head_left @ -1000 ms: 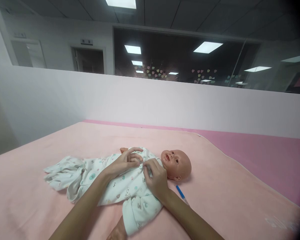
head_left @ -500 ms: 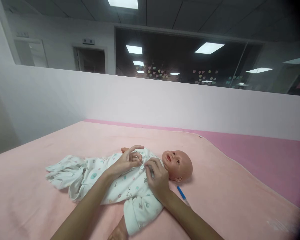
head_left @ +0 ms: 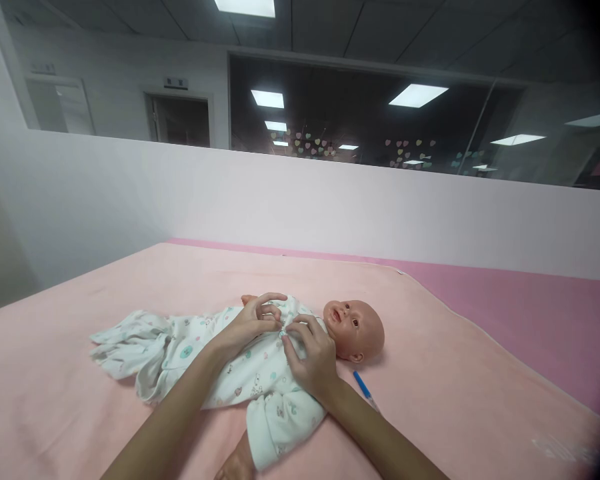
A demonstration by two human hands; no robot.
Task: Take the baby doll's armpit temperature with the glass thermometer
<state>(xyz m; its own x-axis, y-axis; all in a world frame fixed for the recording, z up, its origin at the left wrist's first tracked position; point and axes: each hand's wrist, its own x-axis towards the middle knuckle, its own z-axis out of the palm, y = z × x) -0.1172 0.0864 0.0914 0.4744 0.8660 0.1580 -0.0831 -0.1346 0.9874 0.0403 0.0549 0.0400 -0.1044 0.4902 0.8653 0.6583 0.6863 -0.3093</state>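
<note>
A baby doll (head_left: 360,330) lies on its back, head to the right, dressed in a white printed romper (head_left: 245,373). At the chest, my left hand (head_left: 257,320) pinches the cloth of the romper's front between thumb and fingers, its index finger stretched out above. Facing it, my right hand (head_left: 313,353) has thumb and fingertips closed around a small pale button (head_left: 283,334) on the same front. The fingertips partly cover the button and the edge of the cloth. One sleeve of the romper lies toward me with the doll's hand (head_left: 237,463) sticking out.
A blue-capped pen (head_left: 363,385) lies beside the doll's head, partly behind my right forearm. Under everything spreads a peach blanket (head_left: 455,387) over a pink surface (head_left: 520,313). Beyond it rises a low white wall (head_left: 330,207) with a window above.
My right thumb has moved left and down onto the button. My left hand keeps its pinch at the chest, and the doll lies as before.
</note>
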